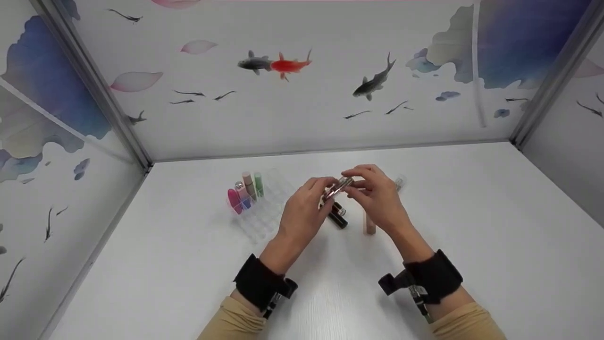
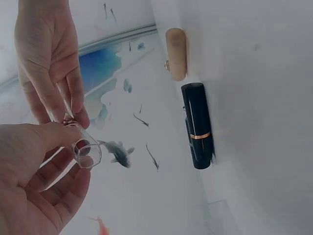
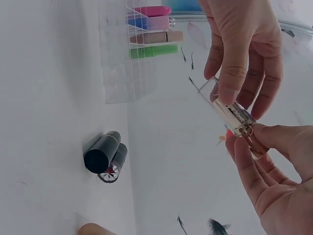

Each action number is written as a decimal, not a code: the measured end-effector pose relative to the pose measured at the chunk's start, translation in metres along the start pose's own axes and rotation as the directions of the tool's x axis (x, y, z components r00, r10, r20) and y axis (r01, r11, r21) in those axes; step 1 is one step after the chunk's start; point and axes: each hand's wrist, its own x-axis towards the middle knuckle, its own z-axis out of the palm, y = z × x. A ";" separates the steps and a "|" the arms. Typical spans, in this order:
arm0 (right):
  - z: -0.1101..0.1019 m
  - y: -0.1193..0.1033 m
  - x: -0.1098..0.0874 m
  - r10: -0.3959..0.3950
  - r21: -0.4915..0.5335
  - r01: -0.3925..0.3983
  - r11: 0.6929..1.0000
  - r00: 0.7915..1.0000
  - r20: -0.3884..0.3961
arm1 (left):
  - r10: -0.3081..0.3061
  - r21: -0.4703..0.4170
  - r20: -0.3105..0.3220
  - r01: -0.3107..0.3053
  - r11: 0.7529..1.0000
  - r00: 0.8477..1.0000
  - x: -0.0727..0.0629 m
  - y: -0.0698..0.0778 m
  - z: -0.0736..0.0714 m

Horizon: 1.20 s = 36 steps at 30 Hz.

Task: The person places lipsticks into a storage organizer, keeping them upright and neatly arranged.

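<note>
Above the table, both hands hold one lipstick tube (image 1: 338,188) with a shiny gold body and a clear end. My left hand (image 1: 306,208) pinches the clear end between thumb and fingers. At the gold end, the thumb and fingers of my right hand (image 1: 379,197) grip the tube. Through the clear part in the left wrist view, something dark red shows inside the lipstick (image 2: 84,148). Below the hands lie black lipstick tubes (image 3: 103,152), side by side on the table. A tan tube (image 1: 370,226) lies under the right hand, partly hidden by it.
Left of the hands stands a clear compartment organizer (image 1: 257,226). Its far-left compartments hold a pink item (image 1: 234,200), a green tube (image 1: 258,184) and other cosmetics. A clear-ended item (image 1: 400,181) shows behind the right hand. Printed panels (image 1: 302,118) wall the table.
</note>
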 end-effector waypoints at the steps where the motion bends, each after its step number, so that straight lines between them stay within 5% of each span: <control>1: 0.000 -0.001 0.000 -0.003 0.026 0.003 1.000 1.000 -0.011 | 0.013 0.002 -0.005 -0.013 1.000 1.000 0.001 -0.001 -0.002; 9: 0.010 -0.011 -0.002 -0.102 0.158 0.108 0.981 0.994 -0.049 | 0.042 0.025 -0.013 -0.042 0.999 0.999 0.005 -0.007 -0.014; 23: 0.032 -0.012 -0.003 -0.240 0.158 0.237 0.959 0.971 0.004 | -0.019 0.016 -0.070 0.020 1.000 0.997 0.010 -0.019 -0.031; 36: 0.059 -0.022 0.004 -0.260 0.205 0.238 0.949 0.962 0.085 | -0.047 -0.001 -0.095 0.047 0.999 0.994 0.016 -0.037 -0.055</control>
